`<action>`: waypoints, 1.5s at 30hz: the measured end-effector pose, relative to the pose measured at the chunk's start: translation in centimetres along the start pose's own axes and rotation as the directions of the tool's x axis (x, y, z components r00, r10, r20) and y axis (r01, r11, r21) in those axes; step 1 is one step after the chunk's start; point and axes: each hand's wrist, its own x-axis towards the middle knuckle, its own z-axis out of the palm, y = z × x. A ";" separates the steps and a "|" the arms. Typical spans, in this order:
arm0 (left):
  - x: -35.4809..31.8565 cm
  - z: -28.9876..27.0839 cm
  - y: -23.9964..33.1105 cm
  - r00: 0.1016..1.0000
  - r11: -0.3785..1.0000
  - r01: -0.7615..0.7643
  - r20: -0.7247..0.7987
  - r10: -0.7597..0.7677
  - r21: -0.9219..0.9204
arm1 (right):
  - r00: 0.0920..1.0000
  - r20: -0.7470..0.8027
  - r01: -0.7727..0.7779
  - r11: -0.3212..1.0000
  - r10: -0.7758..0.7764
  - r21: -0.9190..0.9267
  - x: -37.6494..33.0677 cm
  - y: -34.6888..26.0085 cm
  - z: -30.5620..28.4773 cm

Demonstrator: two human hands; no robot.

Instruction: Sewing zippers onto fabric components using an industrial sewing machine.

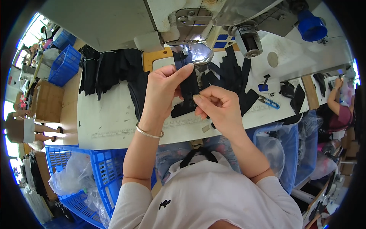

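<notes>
A dark fabric strip (188, 82) runs from beneath the sewing machine's needle area (185, 49) toward me. My left hand (164, 84) pinches its left edge, the thumb lying on top close to the lit presser foot. Nearer to me, my right hand (221, 107) grips the strip's lower end between thumb and fingers. Just left of that end, another dark piece (182, 109) lies on the table. Beside my right hand spreads a loose heap of black strips (225, 72). My fingers hide part of the strip's edges.
Bundles of black strips (110, 68) lie at the table's back left. Blue-handled thread snips (270, 102) rest to the right. A blue crate (105, 175) with plastic bags stands below left, and a blue bin (291, 152) below right. Other people are at both sides.
</notes>
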 end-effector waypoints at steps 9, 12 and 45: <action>-2.9 0.5 -2.8 0.991 0.993 -0.115 -0.073 0.115 0.003 | 0.999 -0.013 -0.035 0.999 0.034 -0.034 0.4 0.3 0.0; -2.5 0.8 -2.8 0.979 0.982 -0.176 -0.089 0.181 0.066 | 0.998 -0.001 -0.057 0.998 0.057 -0.028 0.6 0.5 -0.5; 4.2 -1.2 0.4 0.797 0.856 -0.420 -0.329 0.507 0.302 | 0.894 -0.389 0.005 0.874 -0.222 -0.487 1.7 3.6 -9.4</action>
